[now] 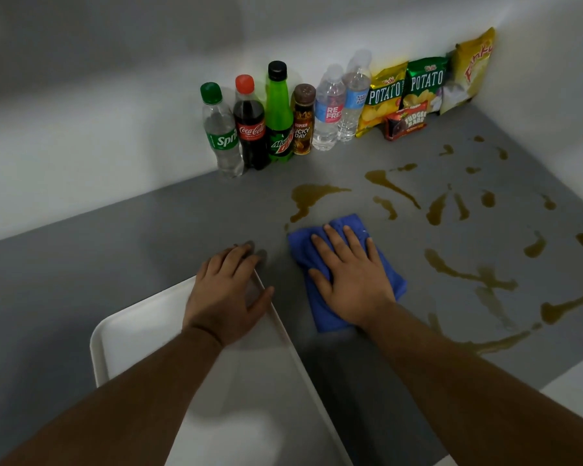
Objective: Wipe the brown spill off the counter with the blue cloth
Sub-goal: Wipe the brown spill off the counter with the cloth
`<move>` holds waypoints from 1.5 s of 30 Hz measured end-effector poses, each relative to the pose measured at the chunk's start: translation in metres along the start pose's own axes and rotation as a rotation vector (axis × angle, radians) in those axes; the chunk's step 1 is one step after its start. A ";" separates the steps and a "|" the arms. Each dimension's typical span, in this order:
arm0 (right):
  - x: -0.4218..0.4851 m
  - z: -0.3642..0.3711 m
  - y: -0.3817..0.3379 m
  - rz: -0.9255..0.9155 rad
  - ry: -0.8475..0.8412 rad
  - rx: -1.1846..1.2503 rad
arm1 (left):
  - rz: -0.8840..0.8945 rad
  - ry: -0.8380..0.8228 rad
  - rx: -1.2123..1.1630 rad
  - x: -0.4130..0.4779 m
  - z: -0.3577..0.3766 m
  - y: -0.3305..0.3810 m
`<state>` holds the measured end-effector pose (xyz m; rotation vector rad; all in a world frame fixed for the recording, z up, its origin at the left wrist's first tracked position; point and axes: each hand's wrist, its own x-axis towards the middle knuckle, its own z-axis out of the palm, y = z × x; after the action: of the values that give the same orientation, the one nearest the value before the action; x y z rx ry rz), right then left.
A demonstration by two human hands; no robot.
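Brown spill everywhere on the grey bench, and barely any of it looks dealt with: puddles and streaks run from the middle out to the right edge and up towards the back corner, all wet and dark. So I'd call this the very start of the wiping, nearly the whole job left. The blue cloth sits folded flat on the bench, just short of the nearest puddle, its far edge almost touching that brown tail. The right hand lies on top of it, palm down, fingers spread and pressing, not gripping, with cloth poking out around it. The left hand is open too, holding nothing, draped over the corner of a white tray beside the cloth, fingertips reaching the bench. Along the back wall, well clear of the cloth, stand a row of drink bottles and some snack packets, with splashes creeping close to the packets.
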<state>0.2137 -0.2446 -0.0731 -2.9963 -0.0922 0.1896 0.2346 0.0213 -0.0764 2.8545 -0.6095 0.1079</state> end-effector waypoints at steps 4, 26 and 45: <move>-0.035 0.009 0.011 0.108 0.019 -0.010 | 0.010 0.022 0.007 0.000 -0.001 0.002; -0.032 0.005 -0.001 0.179 0.010 0.014 | 0.037 -0.020 -0.066 0.051 -0.021 -0.023; 0.020 0.003 -0.027 0.263 0.054 0.035 | 0.186 -0.097 -0.199 0.122 0.000 -0.070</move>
<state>0.2321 -0.2159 -0.0744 -2.9661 0.3090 0.1346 0.3741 0.0353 -0.0761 2.6188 -0.8535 -0.0595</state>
